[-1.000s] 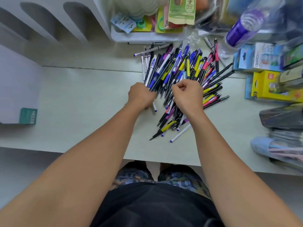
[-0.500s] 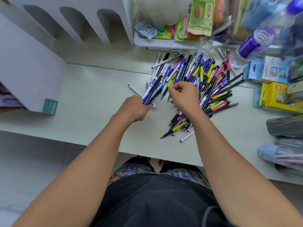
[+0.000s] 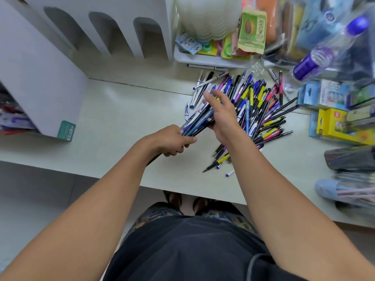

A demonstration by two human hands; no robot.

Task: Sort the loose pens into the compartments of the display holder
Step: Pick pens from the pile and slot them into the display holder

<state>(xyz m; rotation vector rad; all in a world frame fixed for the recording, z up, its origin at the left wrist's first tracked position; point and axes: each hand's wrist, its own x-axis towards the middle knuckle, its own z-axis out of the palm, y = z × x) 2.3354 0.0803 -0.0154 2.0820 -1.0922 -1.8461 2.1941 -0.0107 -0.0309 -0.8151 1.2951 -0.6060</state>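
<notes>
**Blue-and-black bundle gathered, lifted clear of the pile**

Blue, black and white pens, a second ago spread in the pile under two closed fists, now form a bundle (image 3: 197,123) held up off the tabletop (image 3: 121,118).

Left grip (image 3: 172,141): fingers curled round the near end of the bundle, holding it fast. Right grip (image 3: 222,116): half open, fingers extended, palm against the far side of the bundle, apparently squaring it; whether the thumb clamps it cannot be seen.

Pile (image 3: 261,110): just beyond and to the right of the right grip, most pens unsorted, several strays nearer the tabletop edge.

Holder (image 3: 113,27): white, with arched compartments, well beyond and to the left of the left grip; no pens visible in it.

Assessment: collection of a first like-coloured batch appears complete. Transfer to a compartment not yet begun. Risk: loose pens slipping from the bundle's free end.
</notes>
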